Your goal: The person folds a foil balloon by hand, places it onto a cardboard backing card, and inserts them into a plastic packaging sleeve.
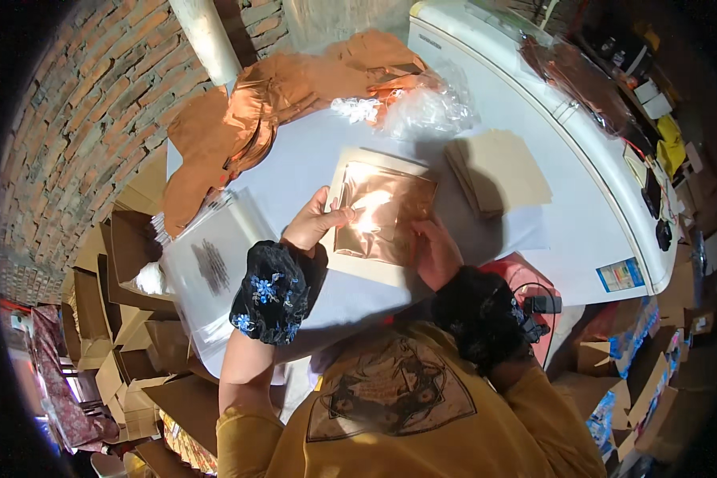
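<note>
A shiny copper-coloured foil sheet [386, 211] lies on a pale cardboard backing [357, 267] on the white tabletop [311, 155]. My left hand [315, 223] rests on the sheet's left edge, thumb and fingers pinching it. My right hand [436, 253] presses on the sheet's lower right corner. Both wrists wear dark floral sleeve covers.
A heap of crumpled copper foil [255, 119] lies at the far left of the table, with clear plastic wrap [422, 107] beside it. A stack of tan card sheets [498, 171] sits to the right. Clear bags [207, 263] lie at left. A white chest freezer [550, 119] stands at right; cardboard boxes [127, 334] crowd the floor.
</note>
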A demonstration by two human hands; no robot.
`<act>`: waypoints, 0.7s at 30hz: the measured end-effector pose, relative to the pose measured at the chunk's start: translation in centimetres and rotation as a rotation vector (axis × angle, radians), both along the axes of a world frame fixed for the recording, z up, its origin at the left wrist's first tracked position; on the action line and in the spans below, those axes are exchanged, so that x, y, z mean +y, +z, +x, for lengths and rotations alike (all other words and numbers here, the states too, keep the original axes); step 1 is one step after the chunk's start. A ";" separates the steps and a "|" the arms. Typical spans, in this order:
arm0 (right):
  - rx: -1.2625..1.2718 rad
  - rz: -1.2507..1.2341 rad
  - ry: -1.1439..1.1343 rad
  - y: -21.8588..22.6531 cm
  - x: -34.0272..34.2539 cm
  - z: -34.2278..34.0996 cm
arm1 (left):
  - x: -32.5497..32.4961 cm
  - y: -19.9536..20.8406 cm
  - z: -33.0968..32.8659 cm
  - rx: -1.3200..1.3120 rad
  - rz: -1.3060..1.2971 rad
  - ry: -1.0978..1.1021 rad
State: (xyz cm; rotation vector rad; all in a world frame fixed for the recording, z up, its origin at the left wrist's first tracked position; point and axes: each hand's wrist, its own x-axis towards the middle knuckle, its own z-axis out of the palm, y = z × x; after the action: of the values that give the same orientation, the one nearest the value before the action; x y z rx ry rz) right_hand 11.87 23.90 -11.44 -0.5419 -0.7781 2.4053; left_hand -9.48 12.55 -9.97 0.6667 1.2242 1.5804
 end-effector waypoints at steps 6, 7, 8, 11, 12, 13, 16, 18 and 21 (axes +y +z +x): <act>-0.195 0.135 0.070 2.1 0.1 0.4 | -0.3 -0.2 0.1 0.022 -0.050 0.025; -0.198 0.156 0.115 1.9 0.2 0.8 | -0.4 -0.5 -0.1 0.012 -0.068 0.019; -0.196 0.152 0.126 1.0 0.5 0.9 | -0.4 -0.8 -0.2 0.013 -0.073 0.031; -0.208 0.220 0.085 -0.7 1.1 1.5 | 0.0 -0.9 -0.6 0.030 -0.094 -0.041; -0.281 0.242 0.091 -0.2 0.9 1.5 | -0.1 -0.7 -0.4 0.026 -0.102 -0.023; -0.353 0.264 0.098 0.0 0.8 1.3 | -0.2 -0.4 0.0 -0.043 -0.116 -0.003; -0.308 0.329 0.038 -0.5 0.4 1.1 | -0.5 -0.1 -0.3 -0.056 -0.141 0.003; -0.302 0.335 0.026 -0.5 0.0 1.2 | -0.5 0.1 -0.3 -0.126 -0.130 -0.043; -0.265 0.334 0.022 -0.9 -0.2 1.3 | -1.1 1.8 0.4 -0.140 -0.194 -0.095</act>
State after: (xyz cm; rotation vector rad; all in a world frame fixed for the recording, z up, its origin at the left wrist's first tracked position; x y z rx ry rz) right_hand 13.15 23.74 -12.30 -0.7229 -1.2750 2.1812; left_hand -9.06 11.48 -8.16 0.4747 1.2052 1.3854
